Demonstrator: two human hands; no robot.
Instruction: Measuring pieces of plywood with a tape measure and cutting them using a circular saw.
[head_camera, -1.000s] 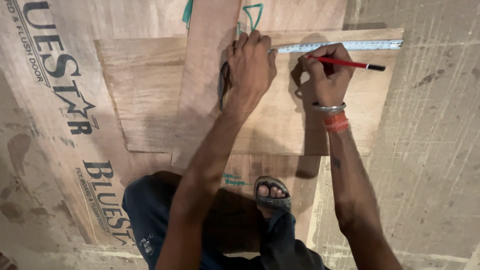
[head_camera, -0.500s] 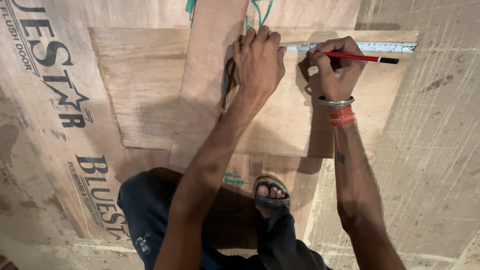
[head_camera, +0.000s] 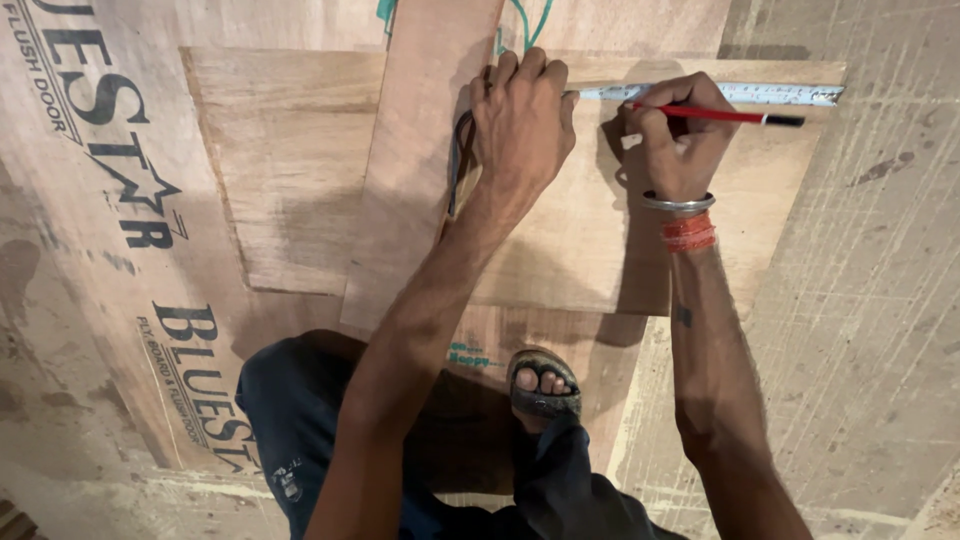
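Near the top centre of the frame, the left hand presses flat, fingers spread, on a steel ruler lying along the far edge of a plywood board. Just right of it, the right hand pinches a red pencil, its tip at the ruler.

A red pencil with a dark tip lies nearly level in the right hand, its point against a long silver metal ruler running along the far edge of a rectangular brown plywood piece. The left hand presses flat on the ruler's left end.
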